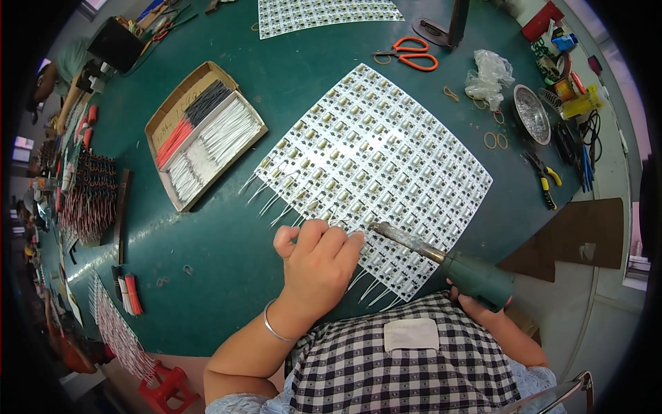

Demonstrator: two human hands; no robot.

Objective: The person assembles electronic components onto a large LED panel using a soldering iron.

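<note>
A large white panel of small circuit boards [386,152] lies on the green table in front of me. Thin white wires [272,203] stick out from its near left edge, with several more at its near corner. Over that edge, my left hand [314,259] is closed in a pinch; what its fingertips hold is hidden. My right hand [476,301] grips the green handle of a soldering iron [410,241] from below. The iron's metal barrel points left across the panel, its tip close to my left fingertips. Whether the tip touches the panel, I cannot tell.
Left of the panel sits a cardboard box [262,129] of white, red and black wires. Orange-handled scissors [414,55], a metal bowl [532,114], a plastic bag [489,77] and pliers [545,181] lie right. Another panel [331,15] is at the far edge.
</note>
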